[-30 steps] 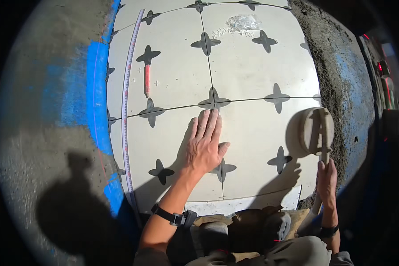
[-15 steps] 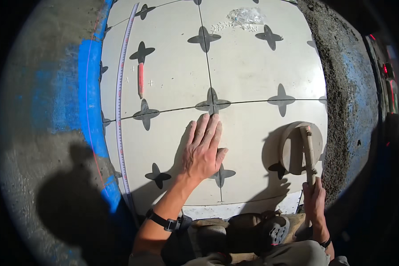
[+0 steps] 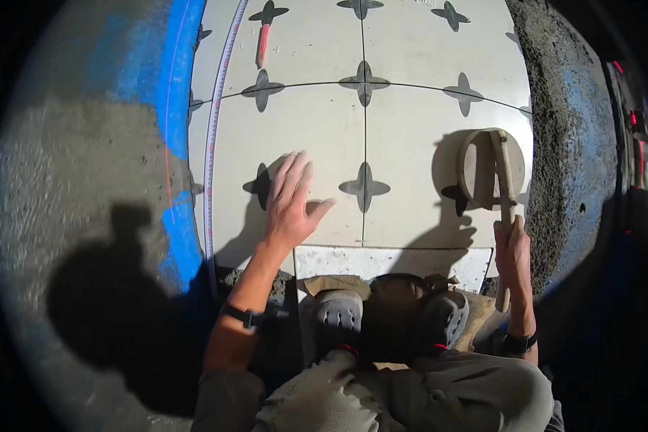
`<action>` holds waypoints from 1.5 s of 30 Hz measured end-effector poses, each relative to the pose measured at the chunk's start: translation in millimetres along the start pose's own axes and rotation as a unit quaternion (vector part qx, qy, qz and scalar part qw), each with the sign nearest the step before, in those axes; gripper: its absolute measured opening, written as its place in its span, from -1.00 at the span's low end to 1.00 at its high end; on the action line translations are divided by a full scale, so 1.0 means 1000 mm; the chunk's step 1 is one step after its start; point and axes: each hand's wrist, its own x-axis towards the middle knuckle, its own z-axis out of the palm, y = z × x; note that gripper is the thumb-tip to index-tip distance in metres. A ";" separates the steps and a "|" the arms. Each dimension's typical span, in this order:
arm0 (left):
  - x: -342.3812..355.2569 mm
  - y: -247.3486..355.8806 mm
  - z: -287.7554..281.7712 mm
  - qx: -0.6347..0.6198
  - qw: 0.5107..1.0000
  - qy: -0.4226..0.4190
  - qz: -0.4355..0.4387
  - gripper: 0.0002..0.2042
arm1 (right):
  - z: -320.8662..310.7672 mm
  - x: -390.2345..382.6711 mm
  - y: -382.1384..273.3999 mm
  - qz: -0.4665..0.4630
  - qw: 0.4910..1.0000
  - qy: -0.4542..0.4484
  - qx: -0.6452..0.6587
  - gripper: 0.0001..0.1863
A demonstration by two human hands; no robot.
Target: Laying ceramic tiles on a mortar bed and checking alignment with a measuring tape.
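My left hand [image 3: 291,201] is open over a pale floor tile [image 3: 317,129], fingers pointing away from me and thumb spread to the right. It partly covers the dark cross-shaped mark beside it; whether the palm touches the tile I cannot tell. On the right, my right hand [image 3: 513,252] is closed around the wooden handle of a mallet [image 3: 507,173] with a broad round head. The head is over the right-hand tile near its outer edge and casts a shadow to the left. Between my hands, a dark cross mark [image 3: 364,189] straddles the tile joint.
A long measuring tape or rule [image 3: 212,137] runs along the tiles' left side. Farther off lies a red pencil-like stick [image 3: 263,47]. Blue-painted edging [image 3: 176,79] borders the left, rough mortar [image 3: 551,137] the right. My shoes [image 3: 340,311] rest behind a speckled white slab [image 3: 392,261].
My left hand has drawn back toward me and left, away from the central joint. My view has tilted nearer my body. The mallet stays in my right hand over the right-hand tile.
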 end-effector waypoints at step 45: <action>-0.040 0.084 0.025 -0.060 0.988 -0.098 0.107 -0.97 | -0.035 -0.034 0.052 0.013 0.979 0.041 0.197 -0.57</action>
